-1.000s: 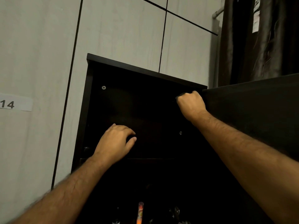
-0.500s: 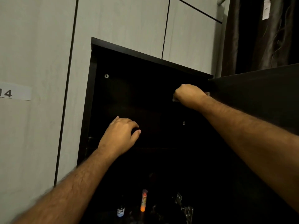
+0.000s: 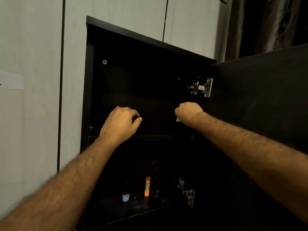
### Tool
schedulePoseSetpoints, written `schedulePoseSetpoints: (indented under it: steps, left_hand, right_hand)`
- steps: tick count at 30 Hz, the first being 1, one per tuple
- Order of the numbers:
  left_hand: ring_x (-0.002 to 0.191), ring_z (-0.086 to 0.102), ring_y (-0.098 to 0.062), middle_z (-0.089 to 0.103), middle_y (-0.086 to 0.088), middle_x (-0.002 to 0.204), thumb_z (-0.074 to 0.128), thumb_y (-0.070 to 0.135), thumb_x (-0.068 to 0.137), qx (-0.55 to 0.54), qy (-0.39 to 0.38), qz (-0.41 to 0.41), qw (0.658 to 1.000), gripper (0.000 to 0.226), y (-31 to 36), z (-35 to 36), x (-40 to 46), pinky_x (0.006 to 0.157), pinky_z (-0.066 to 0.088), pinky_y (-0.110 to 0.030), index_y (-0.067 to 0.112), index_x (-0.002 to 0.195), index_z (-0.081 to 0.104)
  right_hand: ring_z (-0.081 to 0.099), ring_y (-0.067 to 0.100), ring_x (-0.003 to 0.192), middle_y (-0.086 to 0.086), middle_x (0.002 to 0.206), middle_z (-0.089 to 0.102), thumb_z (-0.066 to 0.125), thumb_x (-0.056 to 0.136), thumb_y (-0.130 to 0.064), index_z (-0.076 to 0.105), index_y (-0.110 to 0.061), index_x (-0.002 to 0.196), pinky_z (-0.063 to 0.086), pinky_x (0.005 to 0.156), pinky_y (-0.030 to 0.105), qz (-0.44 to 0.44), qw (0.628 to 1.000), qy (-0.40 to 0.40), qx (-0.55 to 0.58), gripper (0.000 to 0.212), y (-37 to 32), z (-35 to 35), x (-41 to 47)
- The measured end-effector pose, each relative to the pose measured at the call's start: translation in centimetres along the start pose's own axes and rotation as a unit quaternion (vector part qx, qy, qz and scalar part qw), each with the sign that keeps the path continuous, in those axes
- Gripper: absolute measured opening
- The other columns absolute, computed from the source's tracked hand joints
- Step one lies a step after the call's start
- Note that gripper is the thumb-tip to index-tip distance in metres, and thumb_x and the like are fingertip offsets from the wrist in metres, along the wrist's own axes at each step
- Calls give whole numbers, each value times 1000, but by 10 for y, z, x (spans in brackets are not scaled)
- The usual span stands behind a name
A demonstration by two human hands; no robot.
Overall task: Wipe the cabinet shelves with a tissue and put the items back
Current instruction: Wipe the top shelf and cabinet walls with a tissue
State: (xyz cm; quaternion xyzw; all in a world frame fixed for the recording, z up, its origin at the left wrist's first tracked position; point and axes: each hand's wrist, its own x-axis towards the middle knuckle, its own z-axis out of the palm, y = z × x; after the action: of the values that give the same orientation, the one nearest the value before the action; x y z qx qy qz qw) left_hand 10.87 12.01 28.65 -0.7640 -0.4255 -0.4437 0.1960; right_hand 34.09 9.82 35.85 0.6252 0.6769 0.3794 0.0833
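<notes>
Pale wall panel [image 3: 33,114] on the far left, then the dark open cabinet [image 3: 90,80]. Left hand [image 3: 120,123] up at the upper shelf [image 3: 155,137], fingers loosely curled, gripping nothing visible. Down on the lower shelf [image 3: 106,207]: small dark bottle [image 3: 125,195] just beside an orange tube [image 3: 147,186]. Right hand [image 3: 188,112] fisted round a white tissue [image 3: 178,120], below the metal hinge [image 3: 202,87].

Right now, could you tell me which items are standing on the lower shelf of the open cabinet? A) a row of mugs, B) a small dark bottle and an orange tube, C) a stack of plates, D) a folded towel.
B: a small dark bottle and an orange tube stand upright side by side on the lower shelf, below both hands.
</notes>
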Motion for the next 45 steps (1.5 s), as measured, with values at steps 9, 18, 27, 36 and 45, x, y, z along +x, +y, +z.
schedulePoseSetpoints:
  steps: [9, 18, 27, 36, 45]
  left_hand:
    - [107, 60, -11, 67, 4, 112, 51, 39, 95, 1, -9, -1, 1000, 29, 2, -2, -1, 114, 28, -38, 22, 112, 66]
    - [107, 59, -8, 68, 5, 110, 52, 30, 96, -58, 81, 67, 993, 25, 8, -19, -18, 111, 26, -29, 19, 113, 66]
    - [120, 53, -17, 66, -3, 115, 53, 25, 95, -25, 155, 88, 984, 25, -20, -61, -59, 112, 31, -35, 14, 113, 66]
    - [120, 51, -18, 62, -5, 122, 53, 26, 95, -5, 161, -1, 987, 31, -48, -87, -94, 105, 29, -21, 12, 120, 62]
    - [113, 54, -18, 63, -4, 118, 55, 24, 95, 21, 122, -45, 991, 28, -64, -106, -113, 97, 34, -24, 14, 121, 61]
  right_hand:
    - [64, 26, 99, 11, 107, 65, 57, 94, -8, 65, -9, 110, 54, 81, 34, -1, 987, -33, 159, 18, -14, 20, -18]
    - [58, 26, 118, 10, 130, 59, 57, 89, 5, 66, -12, 120, 52, 95, 36, 103, 926, 45, 360, 36, -25, 46, -43]
    - [55, 26, 124, 11, 131, 61, 53, 92, 6, 69, -10, 118, 46, 98, 30, 166, 870, 176, 429, 34, -76, 43, -68]
    - [62, 8, 97, -7, 96, 70, 66, 90, -10, 76, -15, 97, 49, 81, 17, 130, 819, 295, 474, 13, -121, 19, -73]
    - [63, 3, 84, -9, 102, 62, 73, 86, -12, 73, -16, 94, 57, 67, 18, 48, 775, 265, 572, 10, -178, -32, -55]
